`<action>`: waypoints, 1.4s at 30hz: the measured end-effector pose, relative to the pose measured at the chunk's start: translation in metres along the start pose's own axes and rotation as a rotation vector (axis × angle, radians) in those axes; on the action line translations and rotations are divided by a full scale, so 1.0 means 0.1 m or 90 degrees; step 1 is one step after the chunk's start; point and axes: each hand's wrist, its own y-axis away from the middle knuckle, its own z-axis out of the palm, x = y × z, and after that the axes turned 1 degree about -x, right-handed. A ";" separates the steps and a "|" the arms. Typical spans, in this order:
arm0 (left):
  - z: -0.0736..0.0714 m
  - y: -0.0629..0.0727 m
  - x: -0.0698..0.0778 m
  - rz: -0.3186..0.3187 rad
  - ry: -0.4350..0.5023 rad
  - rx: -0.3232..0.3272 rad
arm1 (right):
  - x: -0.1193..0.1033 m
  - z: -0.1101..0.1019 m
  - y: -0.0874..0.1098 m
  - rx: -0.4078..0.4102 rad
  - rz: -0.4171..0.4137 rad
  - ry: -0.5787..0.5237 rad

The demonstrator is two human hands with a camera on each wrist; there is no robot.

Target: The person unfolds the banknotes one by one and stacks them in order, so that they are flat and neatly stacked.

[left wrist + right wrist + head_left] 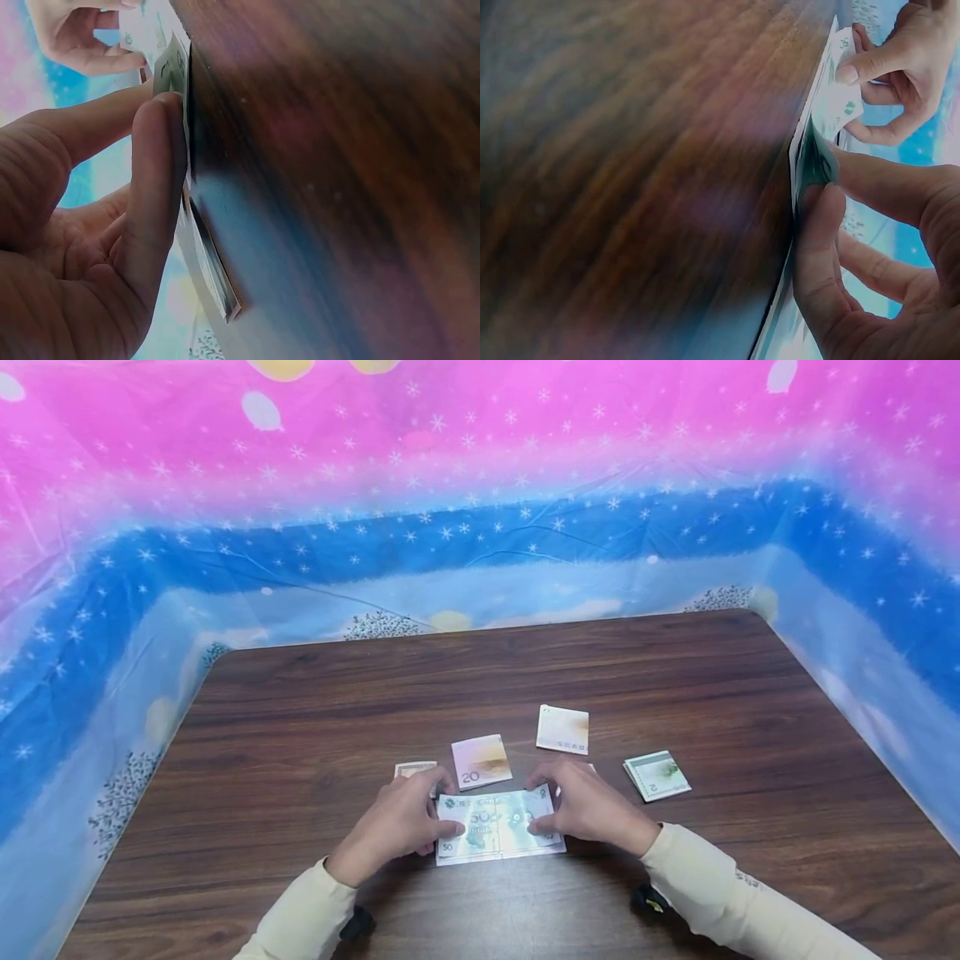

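Note:
A greenish banknote marked 50 (495, 831) lies spread flat near the front of the table, with a crease down its middle. A pale edge shows beneath it along the front, perhaps another note. My left hand (405, 814) pinches its left end between thumb and fingers. On the right end, my right hand (592, 806) does the same. The right wrist view shows the note's end (821, 161) bent up between thumb and forefinger. In the left wrist view the opposite end (172, 75) is likewise pinched, slightly lifted.
Beyond the hands lie a folded 20 note (482, 762), a folded pale note (562, 730) and, to the right, a folded green note (657, 776). Another note (415, 769) is partly covered by the left hand. Patterned cloth (480, 539) surrounds the wooden table (337, 693).

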 end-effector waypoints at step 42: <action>-0.10 -0.05 0.05 0.041 -0.067 0.122 | 0.36 -0.46 -0.31 0.080 0.132 -0.055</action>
